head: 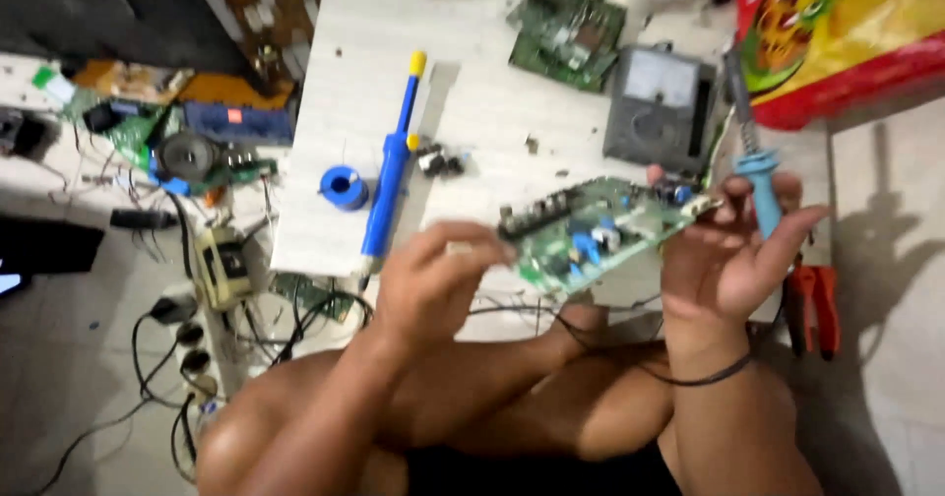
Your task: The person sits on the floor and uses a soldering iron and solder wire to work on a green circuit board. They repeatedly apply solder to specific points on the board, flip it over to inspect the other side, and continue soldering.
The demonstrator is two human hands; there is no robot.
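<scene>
Both hands hold one green circuit board (596,230) above the worktop's (472,102) near edge: left hand (433,275) fingers pinch its end; right hand (733,250) also grips one soldering iron (756,166). A second board (568,35) lies at the far edge.

I've got one view only, head cam, worn on the person, so no 2nd view to share w/. It looks steeply down and slightly fwd over the person's folded knees. Both hands sit close in the lower-middle of frame: left hand (433,279), right hand (733,255), w/ the green circuit board (600,230) held up between them, nearest the lens. Beyond them the low white surface (472,93) runs to the top edge. Floor w/ cables (148,358) fills the left side. Frame's a bit tilted and motion-blurred.
</scene>
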